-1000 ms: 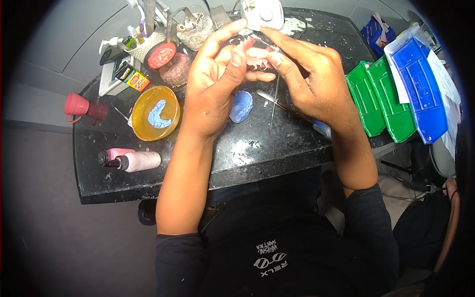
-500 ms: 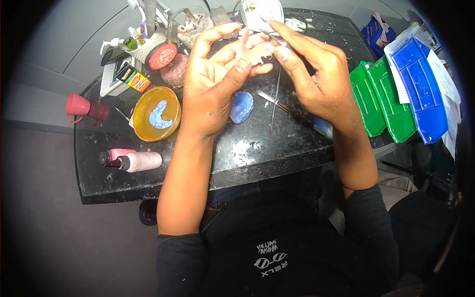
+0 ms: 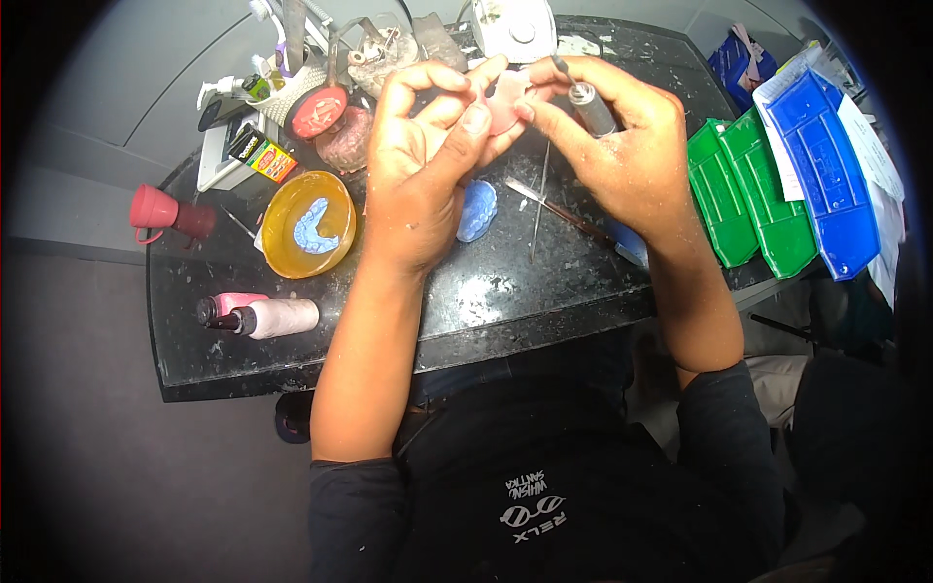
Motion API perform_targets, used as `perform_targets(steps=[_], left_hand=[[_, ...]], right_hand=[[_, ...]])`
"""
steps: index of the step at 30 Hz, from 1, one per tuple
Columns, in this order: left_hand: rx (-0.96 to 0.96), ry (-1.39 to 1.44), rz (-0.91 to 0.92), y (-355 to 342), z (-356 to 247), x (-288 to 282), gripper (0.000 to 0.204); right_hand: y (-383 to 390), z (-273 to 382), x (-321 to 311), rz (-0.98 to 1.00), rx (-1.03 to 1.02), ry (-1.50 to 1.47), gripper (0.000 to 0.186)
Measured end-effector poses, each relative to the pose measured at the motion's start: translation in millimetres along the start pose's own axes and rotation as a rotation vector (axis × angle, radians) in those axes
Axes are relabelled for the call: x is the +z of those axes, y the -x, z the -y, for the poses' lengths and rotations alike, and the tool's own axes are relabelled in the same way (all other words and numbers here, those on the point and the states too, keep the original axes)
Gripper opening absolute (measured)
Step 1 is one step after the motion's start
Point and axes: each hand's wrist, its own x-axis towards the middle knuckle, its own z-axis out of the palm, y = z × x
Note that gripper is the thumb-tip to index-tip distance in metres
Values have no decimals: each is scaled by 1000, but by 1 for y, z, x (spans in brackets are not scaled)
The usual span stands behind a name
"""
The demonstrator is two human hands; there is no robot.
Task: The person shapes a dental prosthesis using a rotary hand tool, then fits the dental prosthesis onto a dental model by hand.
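My left hand (image 3: 418,180) cradles a thin, flat pink piece (image 3: 507,102) between its curled fingers and thumb, high over the bench. My right hand (image 3: 632,160) touches the piece's right side with its thumb and fingertips, while its fingers also grip a grey metal tool (image 3: 595,112) with a dark thin tip pointing up. Below them lie a light blue moulded piece (image 3: 477,212), a brush-like tool (image 3: 530,194) and a thin metal rod. At left, another blue mould (image 3: 316,228) rests inside a yellow bowl (image 3: 277,253).
Green trays (image 3: 782,223), a blue tray (image 3: 826,185) and papers line the right. A white device (image 3: 510,29), pink-crusted pots and a toothbrush holder (image 3: 292,97) stand behind. Bottles (image 3: 277,316) and a red cup (image 3: 155,209) are at left, on the black bench (image 3: 457,321).
The pink piece has turned to show a broad flat face. The grey tool in my right hand has swung upright, showing its handle. My left fingertips have dropped slightly.
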Motion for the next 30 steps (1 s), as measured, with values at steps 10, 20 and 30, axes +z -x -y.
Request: perform_targets(steps=[10, 20, 30], left_hand=[[-133, -84, 181, 0, -3, -8, 34], [-73, -110, 170, 1, -9, 4, 59], [67, -228, 172, 1, -10, 8, 56]], right_hand=[[-10, -8, -9, 69, -209, 49, 19], [-9, -2, -7, 13, -221, 65, 20], [-6, -3, -14, 168, -199, 33, 50]])
